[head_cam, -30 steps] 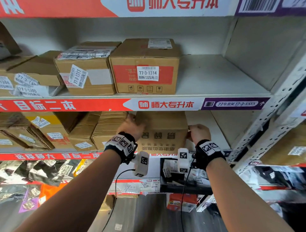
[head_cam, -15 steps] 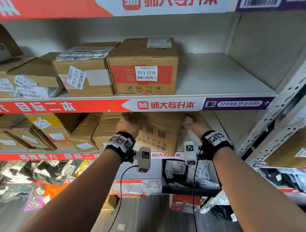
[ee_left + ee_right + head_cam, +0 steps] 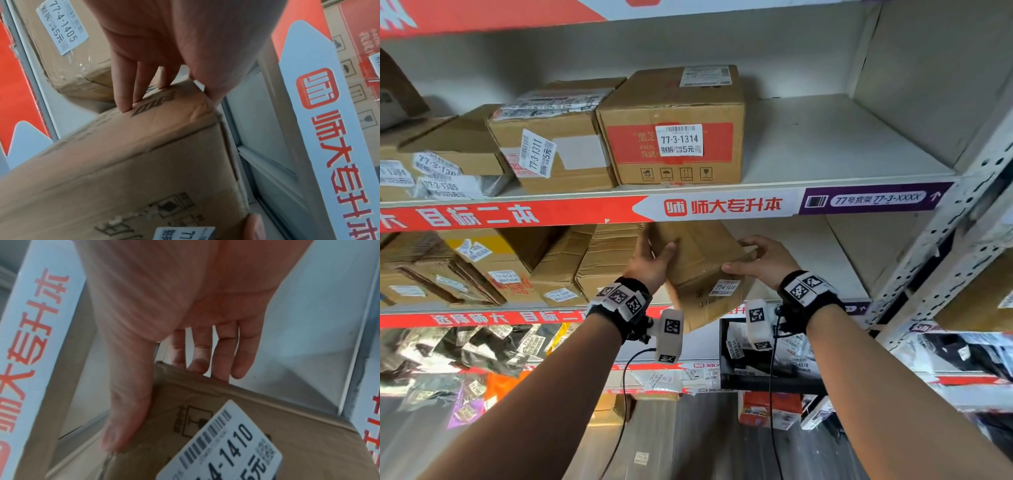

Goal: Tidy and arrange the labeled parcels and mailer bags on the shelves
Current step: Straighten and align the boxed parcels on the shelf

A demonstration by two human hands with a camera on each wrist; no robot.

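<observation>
Head view: both hands are on one cardboard parcel (image 3: 698, 270) at the centre of the frame, at the mouth of the second shelf (image 3: 835, 274) down. Parcel is tilted, its near lower corner hanging out past the shelf's front edge strip (image 3: 482, 317), its upper part tucked under the banner strip (image 3: 722, 205) of the shelf above. White label (image 3: 725, 287) reading 77-4-1410 faces the camera, lower right of the parcel's front face.

Left hand (image 3: 650, 260): thumb on the parcel's upper face, palm against its left side; left wrist view shows the fingers (image 3: 131, 91) extended, tips pressing a printed face near a dented corner. A clamp, not a wrap.

Right hand (image 3: 763, 260): thumb along the labelled face, fingers (image 3: 224, 350) reaching over the far edge, loosely bent; it pinches the parcel's right end.

Neighbours: ridged cardboard boxes (image 3: 599, 263) just left of the parcel on the same shelf; bare shelf to its right. One neighbour carries label 77-4-1405 (image 3: 61, 27).

Judged step: re-seating this parcel on its shelf, label outward. Not yet set down.

Next move calls for: levelling the tilt, then sliding it back until its base lies flat on the shelf, snug beside the ridged boxes, label kept forward. Watch clearance under the upper banner strip.
</observation>
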